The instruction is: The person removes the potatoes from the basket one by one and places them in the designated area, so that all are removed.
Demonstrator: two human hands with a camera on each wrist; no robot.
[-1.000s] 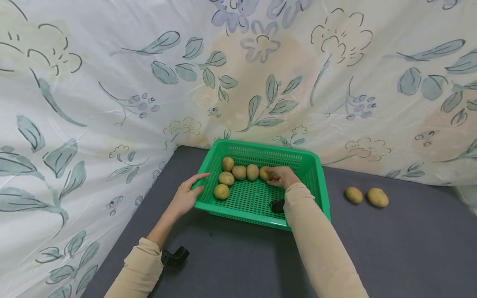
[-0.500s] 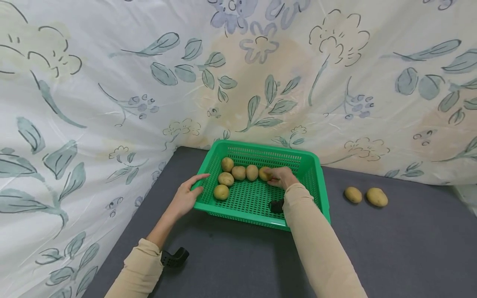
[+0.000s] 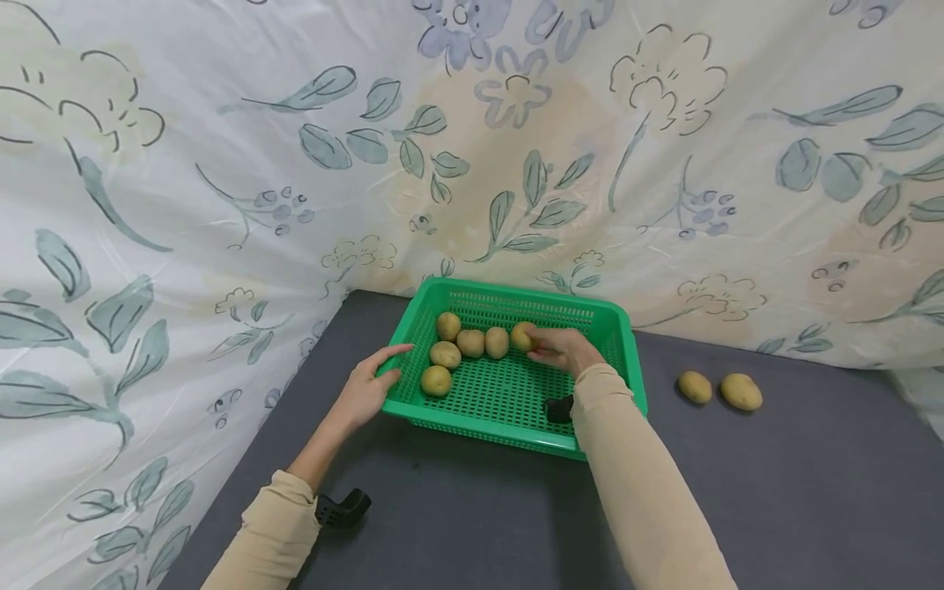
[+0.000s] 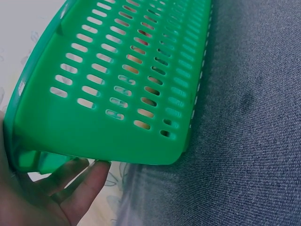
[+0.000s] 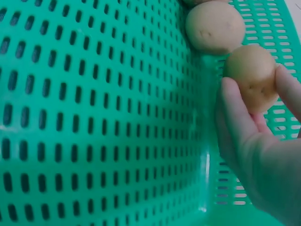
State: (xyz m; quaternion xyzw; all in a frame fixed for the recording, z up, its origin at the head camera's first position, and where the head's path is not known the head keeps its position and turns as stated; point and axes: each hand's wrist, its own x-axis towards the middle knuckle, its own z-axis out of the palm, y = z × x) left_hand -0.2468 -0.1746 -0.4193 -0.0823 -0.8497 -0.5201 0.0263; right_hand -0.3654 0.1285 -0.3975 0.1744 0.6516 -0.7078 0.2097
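Potato point(image 3: 523, 336) is near the back wall of the green plastic basket point(image 3: 479, 430), at the right end of a row, and the right hand point(image 3: 564, 348) pinches it. In the right wrist view its fingers point(image 5: 233, 96) press on two opposite sides, so the potato lies between their tips and its far end stays uncovered; this grip perhaps keeps them clear of the neighbouring potato point(image 3: 497, 342). The left hand point(image 3: 365, 393) grips the rim at the left side, fingers bent around it, probably to steady the basket on the counter point(image 3: 472, 524). Two loose potatoes point(image 3: 741, 392) rest right of the basket, seemingly within easy reach
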